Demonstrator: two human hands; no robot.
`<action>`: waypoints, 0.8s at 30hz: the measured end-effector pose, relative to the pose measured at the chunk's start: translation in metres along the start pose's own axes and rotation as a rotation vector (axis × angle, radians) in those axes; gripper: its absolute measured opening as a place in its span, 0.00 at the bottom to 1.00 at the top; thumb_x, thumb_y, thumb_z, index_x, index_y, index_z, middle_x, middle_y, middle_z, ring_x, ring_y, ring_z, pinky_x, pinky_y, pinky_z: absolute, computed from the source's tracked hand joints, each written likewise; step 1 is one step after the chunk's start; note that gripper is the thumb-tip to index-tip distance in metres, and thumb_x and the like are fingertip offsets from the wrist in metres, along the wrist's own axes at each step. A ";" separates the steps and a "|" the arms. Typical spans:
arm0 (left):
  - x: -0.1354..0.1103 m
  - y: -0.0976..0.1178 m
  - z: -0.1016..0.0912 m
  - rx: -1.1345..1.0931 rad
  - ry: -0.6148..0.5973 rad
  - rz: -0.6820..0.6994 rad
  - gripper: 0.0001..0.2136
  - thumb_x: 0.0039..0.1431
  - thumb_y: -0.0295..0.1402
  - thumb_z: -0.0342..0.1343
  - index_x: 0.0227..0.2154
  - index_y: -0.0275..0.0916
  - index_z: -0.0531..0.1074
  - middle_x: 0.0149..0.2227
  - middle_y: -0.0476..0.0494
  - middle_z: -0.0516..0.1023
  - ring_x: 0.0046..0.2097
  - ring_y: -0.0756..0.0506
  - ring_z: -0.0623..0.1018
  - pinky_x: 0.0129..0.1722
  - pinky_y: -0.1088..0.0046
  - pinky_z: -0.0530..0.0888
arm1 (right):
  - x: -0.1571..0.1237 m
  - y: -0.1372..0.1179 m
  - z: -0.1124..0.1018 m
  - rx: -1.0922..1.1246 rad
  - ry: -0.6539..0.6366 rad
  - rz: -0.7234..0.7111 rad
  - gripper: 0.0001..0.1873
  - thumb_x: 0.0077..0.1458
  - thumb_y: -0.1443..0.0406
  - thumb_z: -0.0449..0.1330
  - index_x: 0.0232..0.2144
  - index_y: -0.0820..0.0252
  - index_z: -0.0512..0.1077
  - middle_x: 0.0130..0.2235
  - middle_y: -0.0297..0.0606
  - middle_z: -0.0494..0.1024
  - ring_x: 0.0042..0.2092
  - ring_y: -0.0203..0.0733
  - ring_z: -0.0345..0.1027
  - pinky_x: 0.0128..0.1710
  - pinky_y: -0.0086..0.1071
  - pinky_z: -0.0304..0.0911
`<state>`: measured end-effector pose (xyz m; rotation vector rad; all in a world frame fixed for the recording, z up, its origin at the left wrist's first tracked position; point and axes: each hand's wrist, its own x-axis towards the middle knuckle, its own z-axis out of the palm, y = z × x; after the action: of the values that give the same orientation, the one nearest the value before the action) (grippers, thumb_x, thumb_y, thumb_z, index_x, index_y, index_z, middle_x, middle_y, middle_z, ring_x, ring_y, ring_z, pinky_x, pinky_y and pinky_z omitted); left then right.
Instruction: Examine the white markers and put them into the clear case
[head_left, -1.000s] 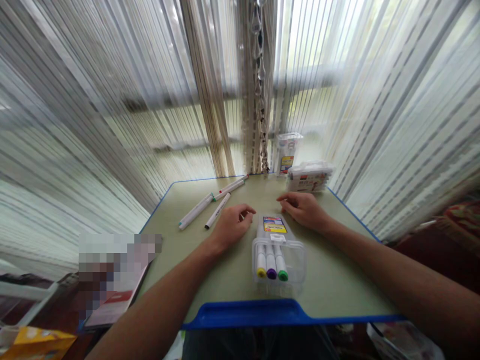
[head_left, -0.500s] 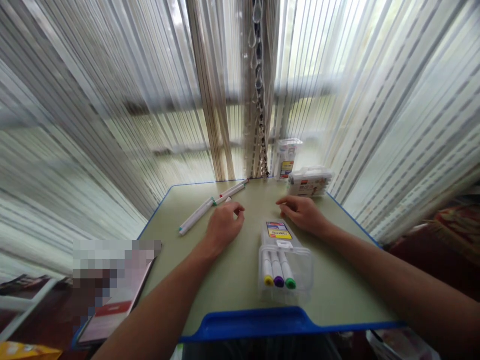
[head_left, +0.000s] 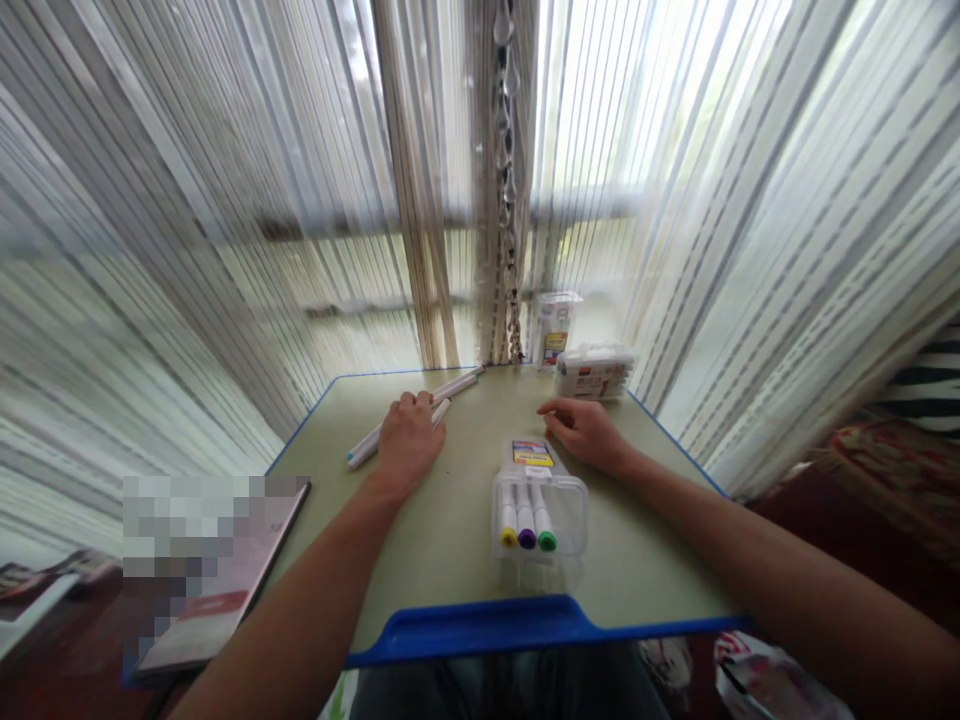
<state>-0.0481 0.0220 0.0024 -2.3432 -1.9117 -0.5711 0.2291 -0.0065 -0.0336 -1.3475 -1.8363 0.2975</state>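
Note:
My left hand (head_left: 411, 440) reaches over the loose white markers on the left of the table, its fingers bent around one marker (head_left: 441, 411) whose end sticks out beside them. Partly under that hand lies another marker (head_left: 364, 449) with a blue end, pointing to the front left. My right hand (head_left: 579, 430) rests on the tabletop with loosely curved, empty fingers. Between my forearms, a clear plastic case (head_left: 577, 510) lies with its end towards me. Inside it are a yellow-tipped marker (head_left: 508, 537), a purple-tipped one (head_left: 527, 538) and a green-tipped one (head_left: 547, 540).
More white markers (head_left: 459, 385) lie behind my left hand. At the back right, a clear case (head_left: 553, 330) stands upright beside a filled marker box (head_left: 596, 372). A tablet-like panel (head_left: 225, 590) sits at the left. The table has a blue front edge (head_left: 487, 625); stringy curtains hang behind.
My left hand has moved left onto the loose markers, its fingers closing around one. My right hand stays resting on the table. The whole view has shifted slightly.

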 end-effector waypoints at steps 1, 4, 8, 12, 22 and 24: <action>0.000 -0.001 0.000 0.009 -0.012 -0.006 0.18 0.60 0.33 0.54 0.52 0.32 0.71 0.48 0.30 0.76 0.51 0.35 0.76 0.52 0.62 0.71 | 0.001 0.000 0.000 -0.002 0.005 -0.013 0.13 0.54 0.68 0.56 0.37 0.64 0.80 0.25 0.39 0.82 0.24 0.40 0.72 0.28 0.31 0.64; 0.002 -0.006 0.003 0.020 -0.069 -0.015 0.16 0.63 0.33 0.53 0.48 0.29 0.73 0.46 0.28 0.77 0.48 0.35 0.78 0.49 0.62 0.72 | 0.005 0.000 0.002 0.007 0.010 -0.038 0.13 0.54 0.67 0.57 0.37 0.64 0.80 0.25 0.38 0.81 0.24 0.39 0.72 0.28 0.30 0.63; 0.005 -0.010 0.008 -0.001 -0.123 0.014 0.12 0.65 0.29 0.49 0.43 0.29 0.75 0.45 0.28 0.78 0.48 0.36 0.78 0.49 0.62 0.72 | 0.008 0.003 0.004 0.025 -0.002 -0.043 0.13 0.55 0.67 0.57 0.37 0.64 0.80 0.25 0.38 0.81 0.24 0.38 0.71 0.28 0.30 0.63; 0.006 -0.005 0.009 -0.070 -0.122 0.061 0.12 0.66 0.28 0.48 0.43 0.30 0.76 0.45 0.28 0.78 0.48 0.36 0.78 0.50 0.61 0.72 | 0.008 0.003 0.006 0.021 -0.017 -0.041 0.12 0.56 0.66 0.57 0.37 0.64 0.80 0.25 0.38 0.81 0.25 0.38 0.71 0.29 0.29 0.63; 0.004 0.013 0.006 -0.508 0.088 0.429 0.12 0.69 0.34 0.48 0.49 0.37 0.73 0.47 0.37 0.78 0.51 0.41 0.77 0.54 0.63 0.71 | 0.033 -0.030 -0.004 0.329 -0.048 0.008 0.25 0.63 0.54 0.59 0.56 0.61 0.69 0.34 0.37 0.81 0.24 0.34 0.71 0.23 0.27 0.65; 0.003 0.013 0.007 -0.556 0.084 0.457 0.13 0.70 0.35 0.48 0.49 0.38 0.73 0.47 0.37 0.79 0.50 0.41 0.77 0.53 0.63 0.71 | 0.042 -0.036 -0.002 0.449 -0.103 0.006 0.27 0.59 0.53 0.62 0.57 0.60 0.69 0.33 0.36 0.79 0.25 0.34 0.70 0.18 0.25 0.61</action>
<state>-0.0338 0.0235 -0.0007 -2.8804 -1.2143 -1.2389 0.2016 0.0157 0.0096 -1.0392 -1.7146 0.7463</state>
